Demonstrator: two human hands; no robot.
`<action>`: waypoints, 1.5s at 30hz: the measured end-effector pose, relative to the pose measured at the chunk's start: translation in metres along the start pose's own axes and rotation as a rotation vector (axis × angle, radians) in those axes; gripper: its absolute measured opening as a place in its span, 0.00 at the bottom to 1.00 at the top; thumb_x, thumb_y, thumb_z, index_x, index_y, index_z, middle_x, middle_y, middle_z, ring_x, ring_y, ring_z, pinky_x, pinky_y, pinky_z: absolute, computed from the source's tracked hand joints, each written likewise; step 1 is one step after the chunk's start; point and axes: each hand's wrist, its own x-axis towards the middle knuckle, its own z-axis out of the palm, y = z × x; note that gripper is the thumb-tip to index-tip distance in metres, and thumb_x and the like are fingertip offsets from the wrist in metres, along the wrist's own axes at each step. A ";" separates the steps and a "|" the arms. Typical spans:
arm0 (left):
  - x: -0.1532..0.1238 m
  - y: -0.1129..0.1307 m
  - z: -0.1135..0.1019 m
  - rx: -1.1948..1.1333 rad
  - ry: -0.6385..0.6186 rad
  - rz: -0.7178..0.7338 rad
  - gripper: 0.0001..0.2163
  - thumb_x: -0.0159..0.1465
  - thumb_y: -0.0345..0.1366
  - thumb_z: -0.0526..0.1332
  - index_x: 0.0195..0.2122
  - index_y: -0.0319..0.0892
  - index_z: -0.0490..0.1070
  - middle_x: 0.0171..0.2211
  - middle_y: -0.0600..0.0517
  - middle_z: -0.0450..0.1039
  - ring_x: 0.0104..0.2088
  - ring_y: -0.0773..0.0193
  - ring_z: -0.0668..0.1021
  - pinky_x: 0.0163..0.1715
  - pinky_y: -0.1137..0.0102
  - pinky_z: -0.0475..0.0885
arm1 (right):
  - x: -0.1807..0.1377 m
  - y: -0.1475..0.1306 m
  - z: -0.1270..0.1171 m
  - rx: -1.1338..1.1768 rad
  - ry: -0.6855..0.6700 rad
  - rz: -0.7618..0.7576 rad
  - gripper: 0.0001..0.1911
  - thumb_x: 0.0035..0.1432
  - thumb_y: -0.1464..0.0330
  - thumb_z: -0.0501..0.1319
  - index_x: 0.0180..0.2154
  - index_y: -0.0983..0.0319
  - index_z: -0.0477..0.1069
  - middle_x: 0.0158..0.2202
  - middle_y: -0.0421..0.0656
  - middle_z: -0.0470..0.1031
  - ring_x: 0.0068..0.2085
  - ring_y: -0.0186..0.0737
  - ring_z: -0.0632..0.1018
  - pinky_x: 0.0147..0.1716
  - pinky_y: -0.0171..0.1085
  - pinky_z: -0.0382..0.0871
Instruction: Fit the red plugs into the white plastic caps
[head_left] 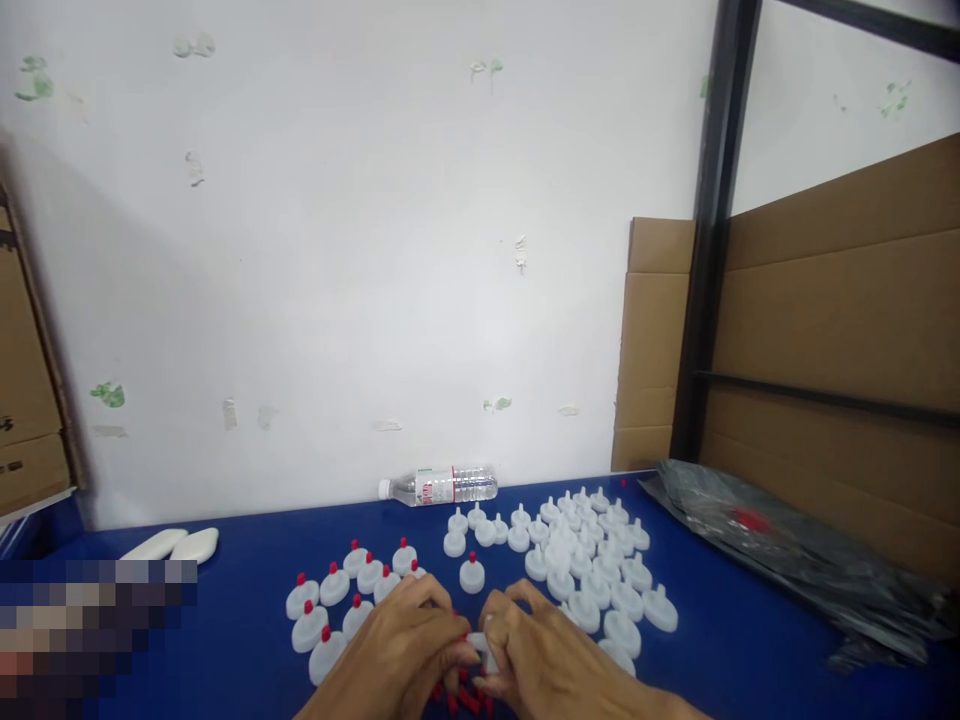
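Observation:
Low in the head view, my two hands meet over the blue table. My right hand [536, 640] is closed on a white nozzle cap [491, 655], tipped on its side. Fingers of my left hand [427, 635] pinch a small red tip cap [467, 637] at the nozzle end; they hide most of it. Loose red tip caps [469, 698] lie beneath both hands. Several white caps with red tips [307, 628] stand to the left, and one more [472, 573] stands just beyond my hands. Many white nozzle caps without red tips [589, 610] are crowded on the right.
A clear plastic bottle [450, 486] lies along the wall. Two white oval objects [195, 545] rest at the left rear. Dark plastic bags [787, 545] cover the right side beside a black metal post [712, 250] and cardboard [832, 310].

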 end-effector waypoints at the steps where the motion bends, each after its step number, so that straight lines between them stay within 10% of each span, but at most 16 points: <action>1: -0.001 -0.001 0.002 -0.019 -0.018 -0.020 0.29 0.77 0.48 0.44 0.23 0.42 0.71 0.27 0.50 0.75 0.28 0.66 0.76 0.26 0.73 0.67 | 0.000 0.000 0.001 0.000 -0.027 0.000 0.14 0.68 0.68 0.61 0.35 0.57 0.55 0.32 0.37 0.72 0.30 0.36 0.71 0.38 0.38 0.66; 6: 0.000 0.000 0.000 -0.119 -0.003 -0.045 0.23 0.77 0.43 0.49 0.27 0.44 0.74 0.28 0.51 0.74 0.32 0.63 0.76 0.31 0.71 0.68 | 0.003 -0.007 -0.016 0.101 0.056 -0.005 0.09 0.69 0.72 0.58 0.39 0.57 0.56 0.37 0.38 0.75 0.35 0.37 0.76 0.42 0.37 0.69; 14: 0.006 -0.007 -0.027 -0.112 0.158 -0.526 0.16 0.72 0.48 0.56 0.36 0.46 0.77 0.36 0.52 0.76 0.38 0.58 0.78 0.41 0.65 0.71 | 0.007 -0.013 -0.060 0.215 0.125 0.178 0.18 0.70 0.73 0.54 0.58 0.55 0.56 0.51 0.44 0.76 0.46 0.40 0.79 0.54 0.45 0.71; 22: -0.004 -0.032 -0.017 0.267 -0.109 -0.517 0.16 0.71 0.39 0.52 0.32 0.44 0.76 0.35 0.47 0.76 0.40 0.53 0.77 0.43 0.59 0.70 | 0.012 -0.014 -0.064 0.178 0.102 0.086 0.14 0.68 0.77 0.52 0.52 0.56 0.63 0.46 0.41 0.77 0.46 0.39 0.79 0.56 0.44 0.68; 33: -0.005 -0.039 -0.025 0.344 -0.071 -0.342 0.13 0.72 0.36 0.52 0.33 0.43 0.72 0.34 0.48 0.75 0.42 0.53 0.71 0.44 0.56 0.67 | -0.001 0.029 -0.041 -0.403 -0.059 0.411 0.09 0.68 0.70 0.55 0.43 0.62 0.75 0.40 0.51 0.78 0.47 0.57 0.78 0.57 0.66 0.62; 45: -0.009 -0.035 -0.024 0.320 -0.130 -0.296 0.10 0.70 0.31 0.52 0.47 0.44 0.72 0.48 0.45 0.71 0.51 0.49 0.70 0.52 0.50 0.66 | 0.002 0.013 -0.047 -0.111 -0.106 0.359 0.09 0.70 0.71 0.56 0.47 0.58 0.74 0.47 0.47 0.77 0.54 0.50 0.76 0.64 0.63 0.55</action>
